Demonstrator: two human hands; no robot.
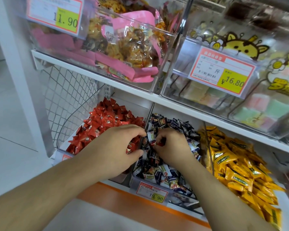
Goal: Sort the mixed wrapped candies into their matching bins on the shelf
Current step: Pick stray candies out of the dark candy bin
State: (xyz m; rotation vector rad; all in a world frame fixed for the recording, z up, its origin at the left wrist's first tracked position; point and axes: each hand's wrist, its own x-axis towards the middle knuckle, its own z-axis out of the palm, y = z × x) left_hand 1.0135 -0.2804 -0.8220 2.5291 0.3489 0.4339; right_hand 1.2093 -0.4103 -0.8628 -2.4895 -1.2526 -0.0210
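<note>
I see both hands down in the lower shelf row, meeting over the clear divider [146, 125] between two bins. My left hand [122, 147] lies over the near corner of the bin of red candies [105, 120], its fingers curled round a few glossy red wrappers, one of which peeks out under the thumb. My right hand [172, 147] sits in the middle bin on the dark candies [158, 170], fingers bent and pinching a small red-wrapped candy [158, 144] at the fingertips, just beside a white-and-green wrapper that stands up between the two hands. The dark pile is crinkly foil in navy and white with red patches, pillow-shaped with crimped ends. To the right, a third bin holds flat yellow candies [237, 165] with green labels, heaped high and spilling toward the front. A paper price tag [151, 192] reading 19.90 hangs on the front of the middle bin. Above, on the white shelf [157, 99], stand clear hard-plastic bins: one with pink snack bags [128, 47], one with pastel cubes [264, 107] behind a 16.80 tag. A wire mesh panel [68, 97] closes the left side.
</note>
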